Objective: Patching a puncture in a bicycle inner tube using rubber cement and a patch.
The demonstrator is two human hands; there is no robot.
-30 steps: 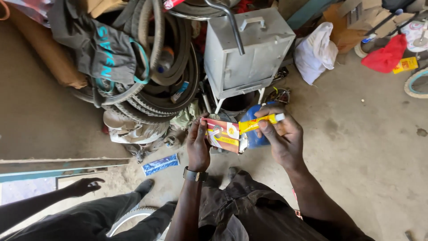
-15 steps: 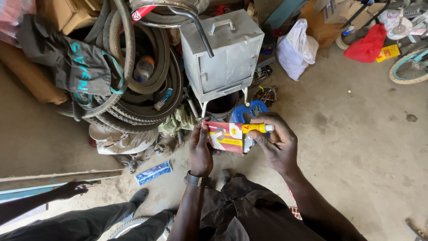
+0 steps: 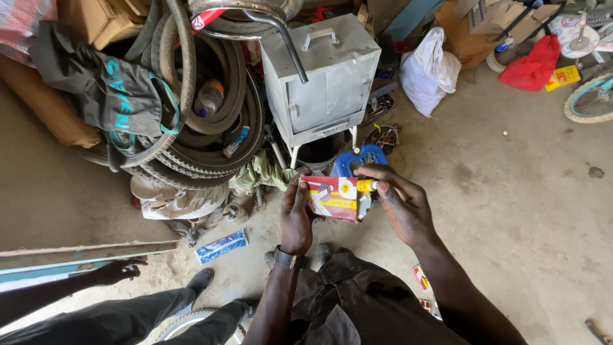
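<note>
Just below the metal box (image 3: 321, 73), the left hand (image 3: 297, 217) grips a red packet (image 3: 333, 198) while the right hand (image 3: 399, 204) pinches its yellow tube (image 3: 366, 186).

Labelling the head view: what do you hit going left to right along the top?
Dark jacket → tyres → grey metal box → white bag → red bag → bike wheel.

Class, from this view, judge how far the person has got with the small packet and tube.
Done: the red and white packet is picked up, gripped by the left hand. In hand: the right hand pinches a small yellow tube at the packet's top edge. Left: the tube looks unopened, nothing applied.
</note>
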